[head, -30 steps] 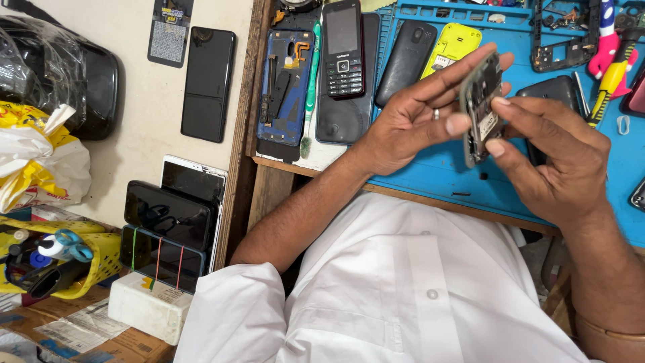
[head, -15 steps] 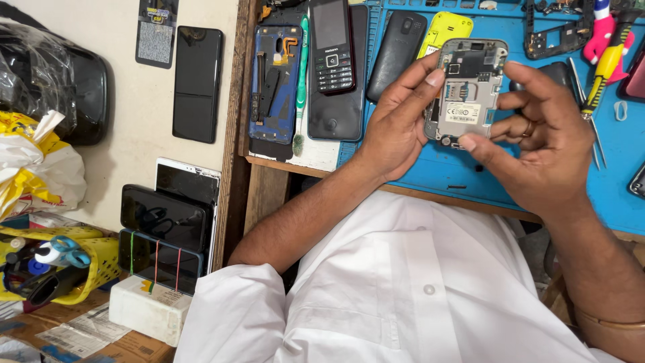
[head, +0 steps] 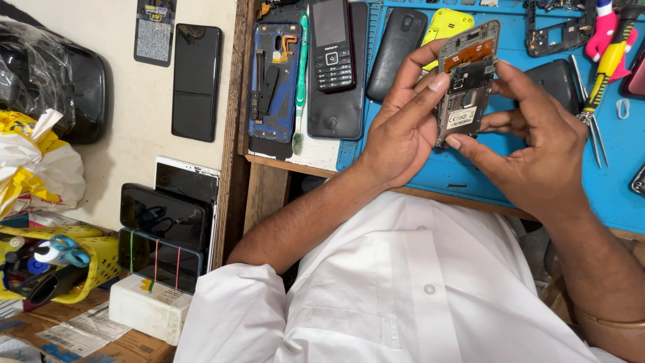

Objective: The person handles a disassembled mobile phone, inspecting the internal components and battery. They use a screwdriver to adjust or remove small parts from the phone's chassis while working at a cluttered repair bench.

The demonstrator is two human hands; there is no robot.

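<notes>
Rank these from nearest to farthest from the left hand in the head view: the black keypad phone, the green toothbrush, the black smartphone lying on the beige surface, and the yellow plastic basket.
From the left hand:
1. Black keypad phone, on the bench just left of that hand.
2. Green toothbrush, a little further left, beside the blue phone frame.
3. Black smartphone, beyond the bench's wooden edge on the beige surface.
4. Yellow plastic basket, far lower left.
</notes>
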